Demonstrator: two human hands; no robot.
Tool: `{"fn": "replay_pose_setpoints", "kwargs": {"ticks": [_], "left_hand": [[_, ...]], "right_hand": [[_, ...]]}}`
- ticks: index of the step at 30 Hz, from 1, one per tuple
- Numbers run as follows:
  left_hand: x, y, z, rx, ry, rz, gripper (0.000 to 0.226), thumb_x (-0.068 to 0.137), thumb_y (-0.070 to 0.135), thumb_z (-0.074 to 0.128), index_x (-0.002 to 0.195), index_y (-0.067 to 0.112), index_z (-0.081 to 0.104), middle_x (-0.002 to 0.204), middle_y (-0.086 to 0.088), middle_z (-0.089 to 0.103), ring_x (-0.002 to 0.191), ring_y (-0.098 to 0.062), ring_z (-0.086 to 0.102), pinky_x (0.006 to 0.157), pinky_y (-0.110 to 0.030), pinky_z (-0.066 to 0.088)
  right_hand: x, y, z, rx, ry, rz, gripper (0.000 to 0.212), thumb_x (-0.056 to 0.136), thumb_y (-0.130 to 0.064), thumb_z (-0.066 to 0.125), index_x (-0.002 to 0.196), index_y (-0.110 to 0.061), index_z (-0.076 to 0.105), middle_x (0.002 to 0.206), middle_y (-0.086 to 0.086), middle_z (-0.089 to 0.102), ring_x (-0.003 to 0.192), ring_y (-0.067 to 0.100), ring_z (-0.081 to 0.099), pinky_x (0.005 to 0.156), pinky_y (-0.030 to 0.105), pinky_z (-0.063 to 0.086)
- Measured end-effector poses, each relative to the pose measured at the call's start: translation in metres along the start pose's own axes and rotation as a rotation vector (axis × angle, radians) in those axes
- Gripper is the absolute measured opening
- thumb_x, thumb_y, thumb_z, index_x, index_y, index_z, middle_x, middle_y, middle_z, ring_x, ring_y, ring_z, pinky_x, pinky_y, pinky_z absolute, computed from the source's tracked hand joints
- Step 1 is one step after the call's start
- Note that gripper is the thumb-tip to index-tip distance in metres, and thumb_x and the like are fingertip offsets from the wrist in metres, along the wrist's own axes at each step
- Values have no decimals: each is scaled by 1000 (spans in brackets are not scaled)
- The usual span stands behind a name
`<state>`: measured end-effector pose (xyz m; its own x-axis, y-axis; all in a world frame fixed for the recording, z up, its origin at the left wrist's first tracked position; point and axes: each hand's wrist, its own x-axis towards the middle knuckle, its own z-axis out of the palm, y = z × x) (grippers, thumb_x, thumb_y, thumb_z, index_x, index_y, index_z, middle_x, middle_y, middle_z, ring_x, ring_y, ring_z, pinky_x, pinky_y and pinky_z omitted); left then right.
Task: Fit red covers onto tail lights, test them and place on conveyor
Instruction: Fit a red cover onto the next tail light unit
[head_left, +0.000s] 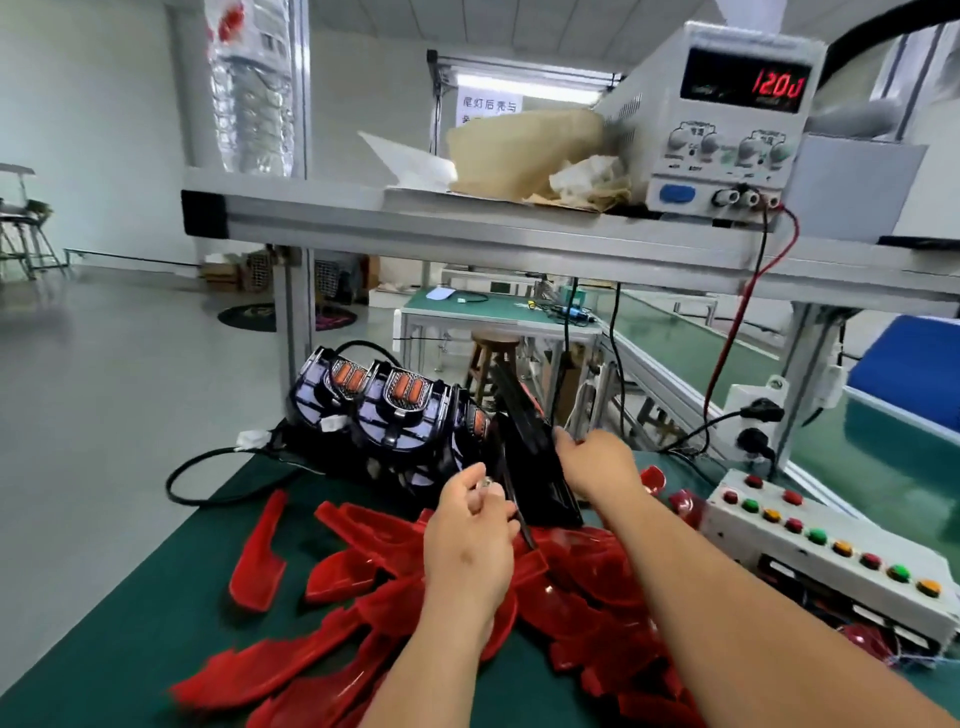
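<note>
Now my right hand (597, 462) grips black tail light (535, 467) on edge, long axis 11-to-5 o'clock. My left hand (467, 540), at its 8 o'clock, pinches small pale piece (485, 487); red covers (358, 571) heaped at 6.

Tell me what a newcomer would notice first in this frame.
The heap of red covers spread over the green mat, front centre. Behind it, the right hand grips a black tail light and the left hand pinches a small pale part. Top right, a power supply display glows red.
</note>
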<state>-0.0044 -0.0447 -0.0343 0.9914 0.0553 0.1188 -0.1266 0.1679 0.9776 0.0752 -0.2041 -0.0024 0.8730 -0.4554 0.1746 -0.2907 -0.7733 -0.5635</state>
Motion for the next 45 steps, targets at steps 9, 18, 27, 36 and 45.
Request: {"fn": "replay_pose_setpoints", "kwargs": {"ticks": [9,18,27,36,45], "left_hand": [[-4,7,0,-36,5,22,35,102,16,46,137,19,49,106,6,62,96,-4,65,79,-18,54],[-11,15,-6,203,37,278,44,94,50,47,130,25,55,98,12,64,83,5,65,80,-29,58],[-29,28,-18,-20,-60,168,69,81,74,33,128,26,52,105,-10,69,90,-22,69,67,-32,57],[-48,68,-64,168,-433,-199,64,72,79,40,117,40,64,117,-4,67,95,-26,68,76,-41,57],[-81,31,-61,203,-504,-262,30,84,28,68,113,24,68,103,1,76,106,-26,69,86,-36,57]], "right_hand": [[7,-6,4,55,33,-59,41,98,-37,49,67,-11,43,72,9,50,74,28,49,62,29,34],[-57,8,-71,88,295,-334,37,96,-39,53,65,-21,43,60,-5,48,57,13,44,47,25,24],[-164,76,-103,-67,365,-622,22,96,-30,54,84,-11,59,71,2,60,68,28,57,56,38,43],[-227,113,-96,-224,313,-866,32,93,-37,43,84,-15,65,75,-2,60,66,22,60,52,28,49],[-244,123,-82,-343,109,-883,33,93,-42,42,84,-17,61,79,-4,60,73,18,59,62,27,46]]}}
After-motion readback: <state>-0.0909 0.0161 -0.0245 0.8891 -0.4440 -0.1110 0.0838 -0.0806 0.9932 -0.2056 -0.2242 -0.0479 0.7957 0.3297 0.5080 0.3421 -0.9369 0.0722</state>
